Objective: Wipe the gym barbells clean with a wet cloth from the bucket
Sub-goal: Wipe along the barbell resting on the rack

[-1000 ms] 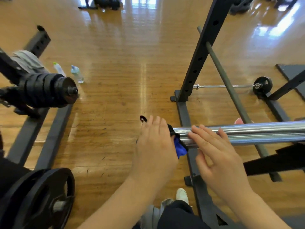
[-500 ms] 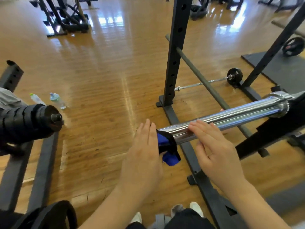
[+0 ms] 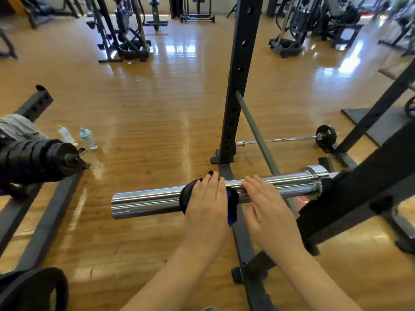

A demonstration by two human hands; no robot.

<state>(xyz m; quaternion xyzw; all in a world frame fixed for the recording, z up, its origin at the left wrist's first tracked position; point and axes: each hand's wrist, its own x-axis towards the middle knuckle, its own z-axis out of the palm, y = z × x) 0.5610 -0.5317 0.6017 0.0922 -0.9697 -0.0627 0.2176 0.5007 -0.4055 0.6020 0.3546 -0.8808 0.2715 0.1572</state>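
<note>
A chrome barbell sleeve (image 3: 152, 202) runs level across the middle of the view, its free end pointing left and its collar (image 3: 315, 182) at the right, where it sits in a black rack (image 3: 363, 189). The left hand (image 3: 207, 205) lies over the top of the sleeve with its fingers straight and together, pressing a dark cloth (image 3: 187, 196) that wraps around the bar; a blue part of the cloth (image 3: 231, 215) hangs below the bar beside the wrist. Whether the thumb curls under the bar cannot be seen. The right hand (image 3: 267, 206) is just to the right of the left one, its grip loose and holding nothing, with straight fingertips (image 3: 248, 182) resting on top of the sleeve.

Behind the bar stands a black upright post (image 3: 238, 86) with a row of holes. Beyond it, a thin barbell (image 3: 280, 140) with a small black plate (image 3: 325, 135) lies on the wooden floor (image 3: 146, 122). At the left, a stack of black plates (image 3: 36, 160) sits on another bar, with grey fabric (image 3: 18, 127) draped behind it. Two plastic bottles (image 3: 88, 138) stand on the floor nearby. Gym machines (image 3: 121, 34) line the far side of the room.
</note>
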